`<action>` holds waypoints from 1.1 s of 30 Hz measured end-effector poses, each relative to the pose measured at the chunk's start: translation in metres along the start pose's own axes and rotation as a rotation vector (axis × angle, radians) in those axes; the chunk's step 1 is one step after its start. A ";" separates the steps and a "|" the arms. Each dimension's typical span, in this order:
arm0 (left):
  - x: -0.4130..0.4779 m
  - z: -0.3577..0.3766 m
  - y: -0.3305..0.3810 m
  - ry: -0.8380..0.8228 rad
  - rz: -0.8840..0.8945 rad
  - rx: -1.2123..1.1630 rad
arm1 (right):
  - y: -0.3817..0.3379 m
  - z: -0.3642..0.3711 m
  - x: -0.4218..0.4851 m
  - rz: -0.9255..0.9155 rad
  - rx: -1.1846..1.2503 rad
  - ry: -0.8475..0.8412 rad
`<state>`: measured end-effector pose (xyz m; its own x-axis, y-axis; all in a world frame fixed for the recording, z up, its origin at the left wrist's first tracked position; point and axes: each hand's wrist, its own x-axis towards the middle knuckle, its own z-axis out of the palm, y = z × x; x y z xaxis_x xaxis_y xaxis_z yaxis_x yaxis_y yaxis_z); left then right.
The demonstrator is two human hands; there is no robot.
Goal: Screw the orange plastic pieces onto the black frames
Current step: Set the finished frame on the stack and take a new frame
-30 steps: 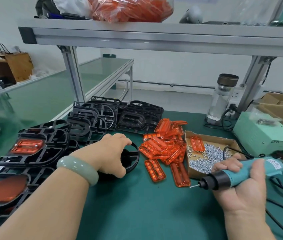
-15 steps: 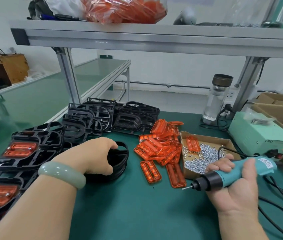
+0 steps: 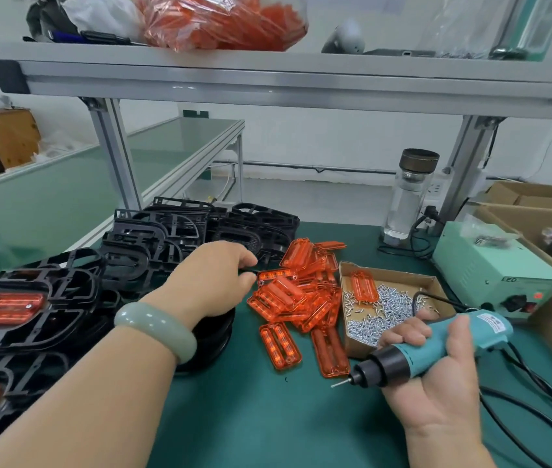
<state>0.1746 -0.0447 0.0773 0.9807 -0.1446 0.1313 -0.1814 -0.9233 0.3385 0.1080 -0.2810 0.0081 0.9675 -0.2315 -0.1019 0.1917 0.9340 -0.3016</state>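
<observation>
My left hand (image 3: pixel 213 282), with a pale green bangle on its wrist, lies over a round black frame (image 3: pixel 215 342) on the green mat. Its curled fingers hook the frame's far rim, right beside the loose pile of orange plastic pieces (image 3: pixel 294 292). My right hand (image 3: pixel 436 393) grips a teal electric screwdriver (image 3: pixel 436 349), bit pointing left just above the mat. More bare black frames (image 3: pixel 183 238) are stacked behind. Frames with orange pieces fitted (image 3: pixel 7 309) lie at the far left.
A cardboard tray of small screws (image 3: pixel 386 309) holding one orange piece sits right of the pile. Behind it stand a green power unit (image 3: pixel 490 271) and a clear bottle (image 3: pixel 406 201). Black cables (image 3: pixel 537 417) trail at right beside cardboard boxes (image 3: pixel 537 197). An overhead shelf (image 3: pixel 267 82) holds a bag of orange pieces.
My left hand has slid forward and right over the black frame, closer to the orange pile. The right hand still holds the screwdriver in much the same place.
</observation>
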 end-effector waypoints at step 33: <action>0.124 0.053 0.013 0.054 0.055 0.523 | 0.005 -0.004 0.014 0.053 0.076 0.025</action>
<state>0.2973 -0.0930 0.0481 0.9632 -0.1917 0.1882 -0.1584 -0.9710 -0.1789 0.1221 -0.2804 0.0015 0.9723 -0.1874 -0.1395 0.1536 0.9628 -0.2224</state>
